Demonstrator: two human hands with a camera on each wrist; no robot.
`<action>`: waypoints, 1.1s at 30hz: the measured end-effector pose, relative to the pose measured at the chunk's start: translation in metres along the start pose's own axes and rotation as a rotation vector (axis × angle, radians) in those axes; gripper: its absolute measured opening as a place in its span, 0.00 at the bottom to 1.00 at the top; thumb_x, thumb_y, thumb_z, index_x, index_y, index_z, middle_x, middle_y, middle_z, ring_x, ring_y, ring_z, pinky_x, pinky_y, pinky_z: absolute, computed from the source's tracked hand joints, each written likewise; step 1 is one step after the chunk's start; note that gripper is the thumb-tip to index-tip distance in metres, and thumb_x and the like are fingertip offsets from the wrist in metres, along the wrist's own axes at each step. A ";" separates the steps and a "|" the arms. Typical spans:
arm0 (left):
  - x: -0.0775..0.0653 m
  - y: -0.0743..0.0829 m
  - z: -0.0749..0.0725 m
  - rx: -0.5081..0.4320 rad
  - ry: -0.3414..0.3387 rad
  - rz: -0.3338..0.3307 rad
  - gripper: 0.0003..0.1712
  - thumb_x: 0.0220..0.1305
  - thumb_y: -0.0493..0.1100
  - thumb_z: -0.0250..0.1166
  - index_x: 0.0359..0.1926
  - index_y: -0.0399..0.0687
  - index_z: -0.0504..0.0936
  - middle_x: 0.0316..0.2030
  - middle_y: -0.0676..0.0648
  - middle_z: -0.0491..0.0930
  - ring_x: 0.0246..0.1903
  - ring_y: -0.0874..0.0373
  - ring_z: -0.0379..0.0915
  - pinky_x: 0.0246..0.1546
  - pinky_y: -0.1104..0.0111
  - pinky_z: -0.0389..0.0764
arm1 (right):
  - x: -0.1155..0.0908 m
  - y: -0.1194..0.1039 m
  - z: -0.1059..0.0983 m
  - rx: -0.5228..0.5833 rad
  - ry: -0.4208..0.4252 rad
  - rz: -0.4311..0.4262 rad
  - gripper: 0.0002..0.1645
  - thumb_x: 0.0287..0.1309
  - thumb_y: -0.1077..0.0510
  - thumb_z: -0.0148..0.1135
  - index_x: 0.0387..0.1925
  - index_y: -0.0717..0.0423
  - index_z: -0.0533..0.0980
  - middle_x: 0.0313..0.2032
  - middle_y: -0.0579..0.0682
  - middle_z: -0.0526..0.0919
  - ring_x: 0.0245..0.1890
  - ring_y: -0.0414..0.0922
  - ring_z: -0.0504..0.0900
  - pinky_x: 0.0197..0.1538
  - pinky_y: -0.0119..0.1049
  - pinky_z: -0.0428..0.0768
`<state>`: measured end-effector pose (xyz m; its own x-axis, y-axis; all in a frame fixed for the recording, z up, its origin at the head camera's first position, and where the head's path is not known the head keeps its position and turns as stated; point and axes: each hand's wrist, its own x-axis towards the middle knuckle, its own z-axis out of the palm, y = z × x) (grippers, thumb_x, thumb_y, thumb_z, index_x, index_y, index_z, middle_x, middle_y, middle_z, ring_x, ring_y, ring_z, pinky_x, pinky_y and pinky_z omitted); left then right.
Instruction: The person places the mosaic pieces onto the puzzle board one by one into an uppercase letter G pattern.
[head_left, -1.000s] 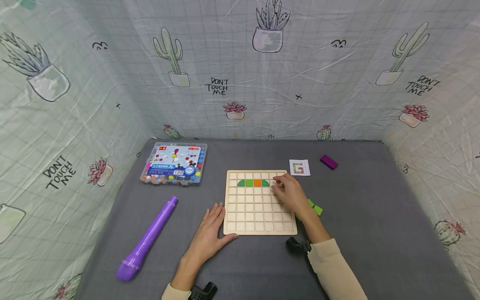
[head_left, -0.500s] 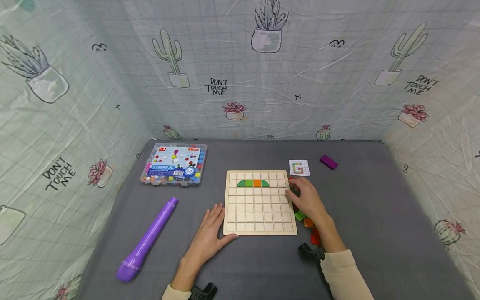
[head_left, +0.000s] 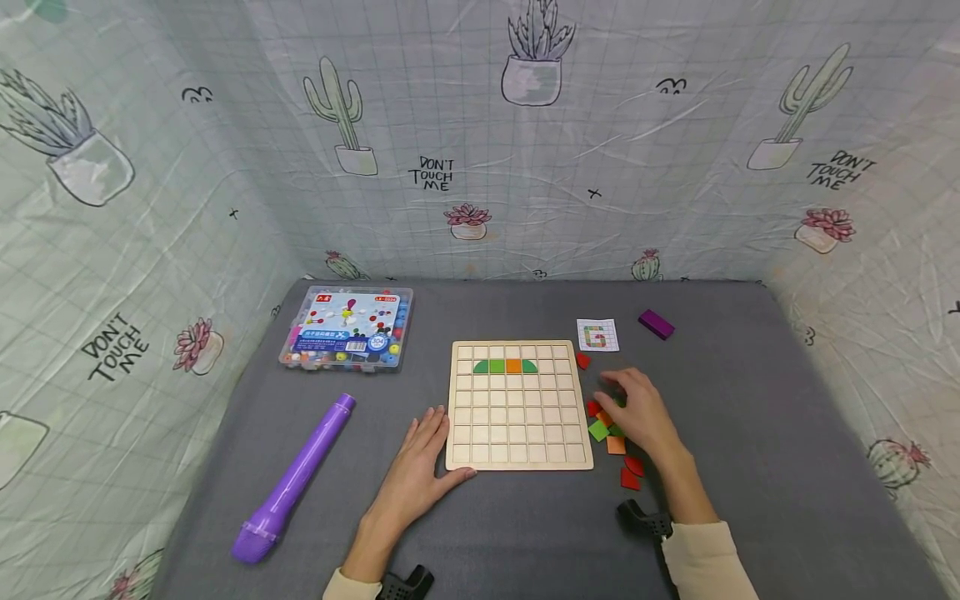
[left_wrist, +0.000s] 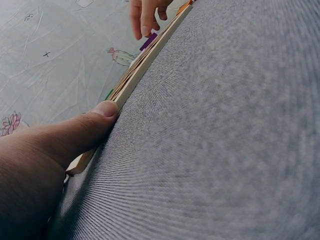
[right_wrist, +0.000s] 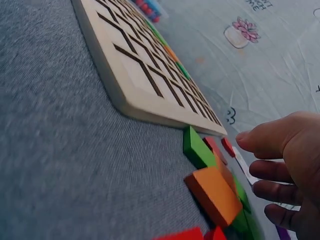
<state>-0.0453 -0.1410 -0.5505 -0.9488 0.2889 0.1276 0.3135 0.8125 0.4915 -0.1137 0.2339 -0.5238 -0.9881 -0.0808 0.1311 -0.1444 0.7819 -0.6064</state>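
Observation:
A wooden grid board (head_left: 517, 433) lies flat on the grey table. Its second row from the back holds a green rounded tile (head_left: 482, 367), a light green square (head_left: 497, 367), an orange square (head_left: 513, 367) and another green rounded tile (head_left: 529, 367). My left hand (head_left: 414, 467) rests against the board's left front corner, thumb along the front edge. Right of the board, my right hand (head_left: 643, 417) hovers over loose tiles, fingers loosely bent with nothing between them. Near it are a light green tile (right_wrist: 197, 147), an orange tile (right_wrist: 215, 195) and several red ones, partly hidden by the hand.
Behind the board's right corner lies a small pattern card (head_left: 597, 335), with a purple block (head_left: 657, 324) to its right. A clear box of coloured beads (head_left: 347, 327) sits at the back left. A purple toy microphone (head_left: 296, 475) lies on the left.
My right hand has moved from above the board's back right part, off to the right and back toward me, over the loose tiles. The left hand stays in place.

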 end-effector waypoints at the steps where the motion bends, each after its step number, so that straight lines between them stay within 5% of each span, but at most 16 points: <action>1: 0.000 0.000 0.000 -0.001 -0.003 -0.002 0.55 0.57 0.67 0.69 0.73 0.36 0.64 0.75 0.39 0.61 0.77 0.45 0.52 0.81 0.51 0.51 | -0.001 0.001 0.000 -0.005 0.001 0.002 0.24 0.62 0.54 0.68 0.57 0.61 0.79 0.49 0.59 0.81 0.47 0.54 0.77 0.53 0.55 0.81; 11: 0.000 0.000 0.000 -0.008 -0.001 -0.008 0.54 0.57 0.67 0.69 0.73 0.36 0.65 0.75 0.39 0.61 0.77 0.45 0.53 0.80 0.51 0.51 | -0.014 0.014 -0.002 -0.059 -0.008 0.017 0.24 0.61 0.54 0.68 0.56 0.64 0.80 0.50 0.61 0.80 0.55 0.60 0.74 0.60 0.60 0.77; 33: 0.001 0.000 0.000 -0.003 0.000 0.000 0.54 0.58 0.67 0.69 0.73 0.37 0.65 0.75 0.39 0.62 0.77 0.45 0.53 0.80 0.51 0.51 | -0.018 0.025 -0.002 -0.050 0.029 -0.005 0.18 0.58 0.57 0.72 0.49 0.58 0.82 0.41 0.57 0.84 0.43 0.53 0.75 0.50 0.53 0.73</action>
<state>-0.0466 -0.1408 -0.5509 -0.9487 0.2891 0.1276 0.3136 0.8111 0.4937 -0.0991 0.2562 -0.5395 -0.9853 -0.0673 0.1572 -0.1457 0.8115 -0.5658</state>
